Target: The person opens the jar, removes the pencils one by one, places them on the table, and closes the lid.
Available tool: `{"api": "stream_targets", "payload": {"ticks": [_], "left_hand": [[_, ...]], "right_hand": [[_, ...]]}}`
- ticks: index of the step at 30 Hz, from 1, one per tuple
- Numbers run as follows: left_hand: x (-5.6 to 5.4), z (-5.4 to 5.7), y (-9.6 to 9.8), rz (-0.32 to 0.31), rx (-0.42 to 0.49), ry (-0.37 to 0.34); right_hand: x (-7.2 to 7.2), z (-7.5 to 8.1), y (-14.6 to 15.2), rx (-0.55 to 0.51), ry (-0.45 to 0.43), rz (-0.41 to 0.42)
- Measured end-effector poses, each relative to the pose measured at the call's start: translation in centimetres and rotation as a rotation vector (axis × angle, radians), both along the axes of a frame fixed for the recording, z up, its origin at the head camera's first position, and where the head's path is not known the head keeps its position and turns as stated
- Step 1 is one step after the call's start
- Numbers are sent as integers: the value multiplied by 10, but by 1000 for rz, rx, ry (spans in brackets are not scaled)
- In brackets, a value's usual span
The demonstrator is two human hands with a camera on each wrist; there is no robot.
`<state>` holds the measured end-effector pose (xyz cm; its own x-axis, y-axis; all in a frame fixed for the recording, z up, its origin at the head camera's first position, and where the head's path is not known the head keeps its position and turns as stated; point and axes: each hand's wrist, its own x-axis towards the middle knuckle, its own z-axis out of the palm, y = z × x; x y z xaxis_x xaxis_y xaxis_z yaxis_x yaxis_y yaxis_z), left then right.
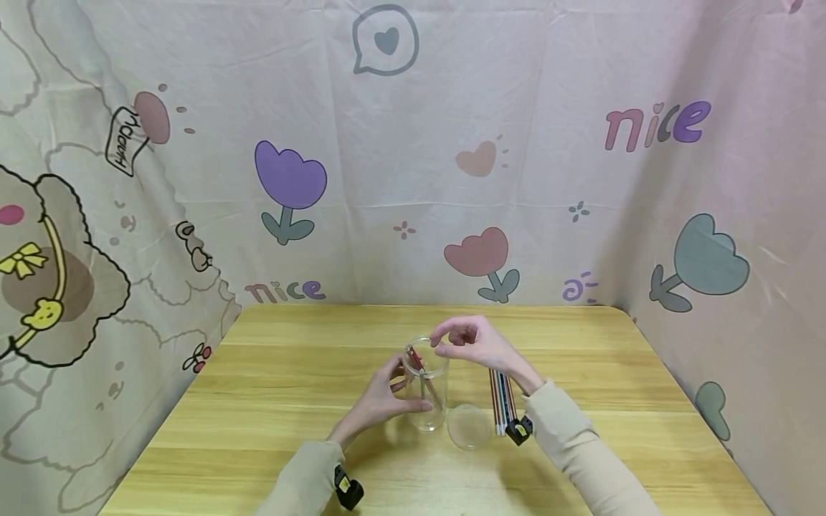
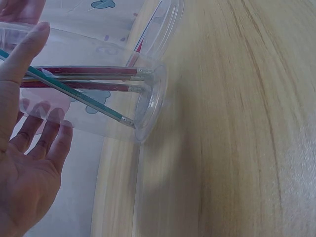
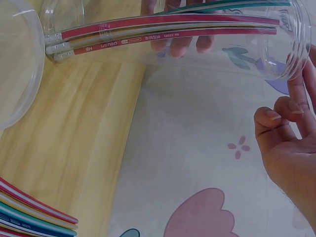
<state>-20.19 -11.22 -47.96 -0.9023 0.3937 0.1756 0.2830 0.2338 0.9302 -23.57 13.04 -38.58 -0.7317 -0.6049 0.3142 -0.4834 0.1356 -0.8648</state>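
Note:
A clear plastic jar [image 1: 427,412] stands upright on the table, holding several pencils [image 3: 163,24] in red, yellow and green, eraser ends down. My left hand [image 1: 379,398] grips the jar's side, the thumb in front and the other fingers behind; the left wrist view shows them around the clear wall [image 2: 116,126]. At the jar's mouth, my right hand [image 1: 476,342] pinches the rim between thumb and index finger, its other fingers curled. No pencil shows in that hand. Beside the jar's base lies a round clear lid [image 1: 469,427].
A row of striped pencils [image 1: 500,401] lies on the wooden table [image 1: 258,423] right of the lid, partly under my right forearm. Patterned cloth [image 1: 387,165] hangs behind the table and along both sides.

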Motion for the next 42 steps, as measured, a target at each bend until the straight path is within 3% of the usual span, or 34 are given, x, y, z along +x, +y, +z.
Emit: {"api": "stream_targets", "payload": {"ticks": [17,27,31,39,42], "left_hand": [[0,-1,0,-2,3,16],[-1,-2,0,-9,-2,16],[-1,-2,0,-10,-5,25],[0,-1,0,-8,-1,25],[1,-1,1,-1,-2,15]], "right_hand": [[-2,6,-6,99,82,65],[-2,7,-11,159,166,200],[-3,9,-13,186,184,212],[-12,18,-23,237,251,308],[-14,19,-24,246,238,341]]}}
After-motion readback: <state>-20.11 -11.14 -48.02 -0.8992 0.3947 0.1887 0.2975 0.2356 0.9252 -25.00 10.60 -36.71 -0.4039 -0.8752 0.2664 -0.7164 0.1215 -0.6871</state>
